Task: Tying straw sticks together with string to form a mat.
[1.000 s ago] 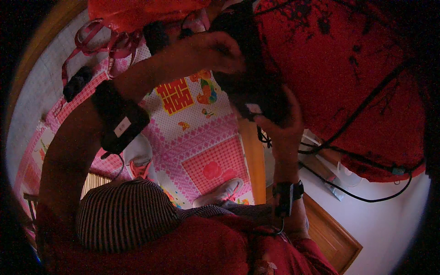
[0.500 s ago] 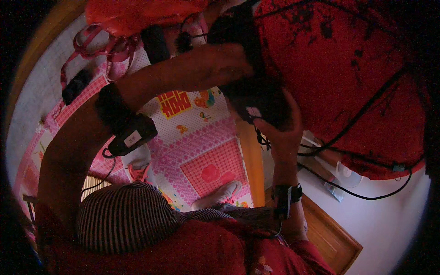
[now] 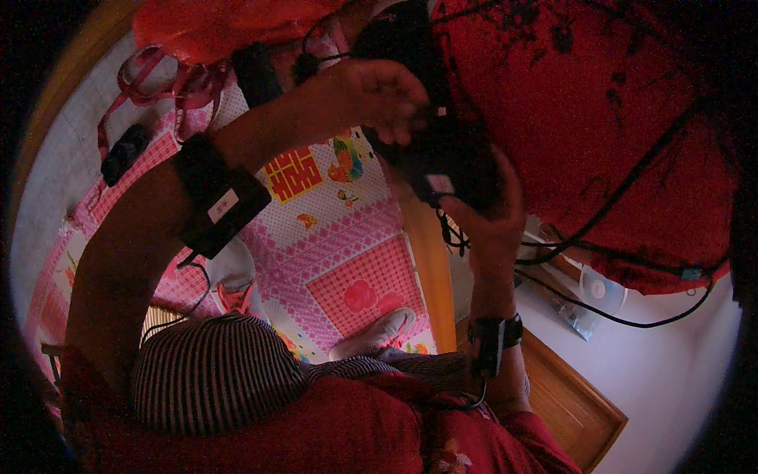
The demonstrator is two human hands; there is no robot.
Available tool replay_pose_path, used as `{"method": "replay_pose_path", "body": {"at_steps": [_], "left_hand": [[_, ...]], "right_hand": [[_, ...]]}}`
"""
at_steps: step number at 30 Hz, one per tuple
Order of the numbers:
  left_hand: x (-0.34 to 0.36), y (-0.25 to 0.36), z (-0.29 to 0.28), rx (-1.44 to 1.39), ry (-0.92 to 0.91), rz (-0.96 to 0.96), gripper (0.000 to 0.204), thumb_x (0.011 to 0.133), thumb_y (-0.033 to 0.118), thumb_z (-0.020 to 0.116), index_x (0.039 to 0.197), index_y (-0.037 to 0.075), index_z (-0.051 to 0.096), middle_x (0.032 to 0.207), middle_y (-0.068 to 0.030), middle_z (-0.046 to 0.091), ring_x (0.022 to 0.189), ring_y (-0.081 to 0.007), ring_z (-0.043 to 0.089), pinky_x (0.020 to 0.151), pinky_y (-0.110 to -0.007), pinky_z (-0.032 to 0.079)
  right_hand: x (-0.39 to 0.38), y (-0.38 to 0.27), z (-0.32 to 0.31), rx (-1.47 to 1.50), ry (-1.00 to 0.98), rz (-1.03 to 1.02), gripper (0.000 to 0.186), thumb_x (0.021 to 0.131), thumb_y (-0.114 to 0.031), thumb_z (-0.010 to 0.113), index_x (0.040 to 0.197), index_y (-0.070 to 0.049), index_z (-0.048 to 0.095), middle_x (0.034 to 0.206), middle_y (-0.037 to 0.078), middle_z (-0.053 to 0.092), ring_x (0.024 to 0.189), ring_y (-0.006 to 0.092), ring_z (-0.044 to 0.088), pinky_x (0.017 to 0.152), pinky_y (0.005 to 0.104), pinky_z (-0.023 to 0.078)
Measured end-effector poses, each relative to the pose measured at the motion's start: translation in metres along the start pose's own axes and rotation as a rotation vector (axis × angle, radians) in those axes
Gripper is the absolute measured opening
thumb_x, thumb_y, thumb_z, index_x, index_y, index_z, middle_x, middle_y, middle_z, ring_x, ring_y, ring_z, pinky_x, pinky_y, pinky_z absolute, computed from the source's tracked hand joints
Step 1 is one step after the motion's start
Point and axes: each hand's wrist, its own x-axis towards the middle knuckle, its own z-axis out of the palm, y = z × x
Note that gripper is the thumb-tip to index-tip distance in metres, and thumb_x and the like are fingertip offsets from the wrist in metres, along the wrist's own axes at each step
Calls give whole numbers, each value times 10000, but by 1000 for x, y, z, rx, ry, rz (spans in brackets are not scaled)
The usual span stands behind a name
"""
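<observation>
My right hand [image 3: 493,209] is closed around a dark box-like device [image 3: 466,170] with a small white label, thumb along its lower edge. My left hand [image 3: 387,99] is just beyond it, at the left edge of the black material. Its fingers are loosely bent and apart, blurred in the dim light, with nothing visible in them. Strapped to my left forearm is a black labelled box [image 3: 225,213] with a cable. A smaller black device [image 3: 488,344] sits on my right wrist. What lies under the black material is too dark to make out.
A large red cloth [image 3: 584,142] with dark marks fills the right, crossed by black cables [image 3: 632,193]. Below lies a pink-and-white patterned cover [image 3: 332,237]. Red straps [image 3: 189,83], a dark object [image 3: 125,154] and a striped rounded fabric [image 3: 217,375] are at left.
My left hand has drawn slightly back to the left and up, its fingers loosening. A small pale patch now shows on the black material. My right hand keeps hold of the device.
</observation>
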Motion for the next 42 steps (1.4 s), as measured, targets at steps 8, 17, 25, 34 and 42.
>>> {"method": "replay_pose_path", "body": {"at_steps": [8,17,25,34,42], "left_hand": [[2,3,-8,330,21,-103,238,879,224,588,1029,39,600,818,-38,641,702,-111,611,637,-253,500],[8,31,4,752,-173,-102,150,855,188,588,918,60,636,757,-24,626,649,-92,587,594,-245,483],[15,20,5,1286,-244,467,128,804,157,562,817,32,589,760,-130,581,723,-284,608,667,-377,487],[8,21,9,1191,-293,355,133,797,153,547,782,25,577,762,-142,569,730,-316,599,668,-405,476],[-1,16,17,1053,-257,202,127,823,156,554,851,36,584,794,-106,600,713,-222,618,661,-340,498]], "right_hand": [[0,-9,3,167,0,53,831,598,-43,798,1321,-22,390,1209,148,524,1070,247,542,922,352,458],[2,7,-11,-55,-49,-7,835,591,-38,804,1320,-31,396,1231,147,513,1087,251,534,924,352,461],[4,13,-12,-232,-88,-84,814,583,-121,818,1297,-54,433,1223,146,528,1091,253,537,925,364,451],[2,13,-11,-235,-127,-17,805,571,-244,851,1266,-85,476,1214,149,544,1109,274,534,920,380,449],[-1,8,-10,-243,-122,-37,795,556,-231,864,1240,-64,494,1164,150,575,1050,270,572,910,381,466]]}}
